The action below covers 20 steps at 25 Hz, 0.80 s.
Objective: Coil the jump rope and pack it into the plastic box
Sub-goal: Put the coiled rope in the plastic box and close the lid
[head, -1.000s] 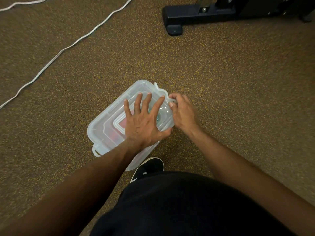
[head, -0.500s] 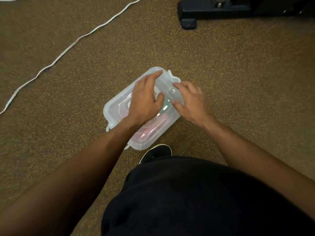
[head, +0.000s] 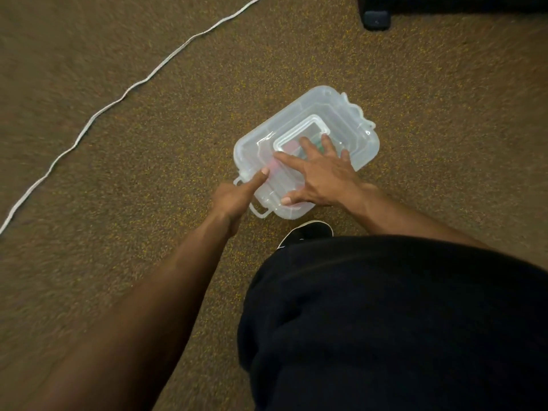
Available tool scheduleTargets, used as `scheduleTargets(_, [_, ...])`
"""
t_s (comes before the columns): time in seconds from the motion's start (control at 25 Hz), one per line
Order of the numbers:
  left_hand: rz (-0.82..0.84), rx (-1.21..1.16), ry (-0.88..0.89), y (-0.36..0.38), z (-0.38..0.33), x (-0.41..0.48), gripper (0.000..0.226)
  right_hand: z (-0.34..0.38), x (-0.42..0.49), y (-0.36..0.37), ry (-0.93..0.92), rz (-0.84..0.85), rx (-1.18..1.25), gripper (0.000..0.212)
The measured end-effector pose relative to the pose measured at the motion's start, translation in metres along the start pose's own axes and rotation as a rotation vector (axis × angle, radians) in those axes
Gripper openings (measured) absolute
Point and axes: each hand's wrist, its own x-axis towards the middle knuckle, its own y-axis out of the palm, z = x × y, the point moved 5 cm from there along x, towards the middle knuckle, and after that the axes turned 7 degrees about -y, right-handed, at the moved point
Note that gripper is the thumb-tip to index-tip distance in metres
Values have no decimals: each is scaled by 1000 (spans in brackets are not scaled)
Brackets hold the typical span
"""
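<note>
Brown carpet (head: 148, 203) is carrying the whole scene, and at its left a white cord (head: 127, 93) is trailing diagonally across the floor, well apart from the work. Moving rightward, the left hand (head: 234, 200) is reaching in at the near-left end of the plastic box (head: 367, 149), pressing one straight digit, seemingly the thumb, down on the lid (head: 255, 149) just above the end clip (head: 260, 213). Its other fingers are tucking under out of sight, so I cannot tell whether they are hooking that clip or holding nothing. The box is sitting on the carpet just ahead of a black shoe (head: 305, 232), with the lid lying over it. Through the cloudy plastic, pink and green shapes are showing, which I am taking to be the jump rope (head: 289, 147), packed inside. Further right, the right hand (head: 320, 173) is lying spread and flat on the lid, fingers straight and fanned, bearing down on it. At the far end another clip (head: 360, 114) is lying against the box, though whether it is latched is too small to tell. At the top right a dark equipment foot (head: 376, 19) is standing well clear. Judging from this, coiling and packing are looking finished, and closing the lid is the step in hand. The next move is calling for the left fingers to pull the near clip up over the lid's edge while the right palm is holding the lid level, pressing until it snaps and not tipping the light box.
</note>
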Motion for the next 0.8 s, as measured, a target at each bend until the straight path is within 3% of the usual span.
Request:
scheduleTargets(0.08, [-32, -50, 28, -1, 1, 0, 38, 1, 0, 0, 1, -3, -15, 94])
scheduleTargets(0.28, [-122, -31, 13, -3, 4, 3, 61, 1, 0, 2, 6, -41, -53, 88])
scheduleTargets(0.44, [-188, 187, 59, -7, 2, 31, 109, 2, 0, 5, 11, -66, -52, 87])
scheduleTargets(0.68, [-287, 322, 69, 1, -16, 6, 70, 3, -3, 0, 6, -48, -41, 87])
scheduleTargets(0.8, [-313, 340, 66, 6, -18, 7, 62, 4, -3, 0, 7, -36, -33, 87])
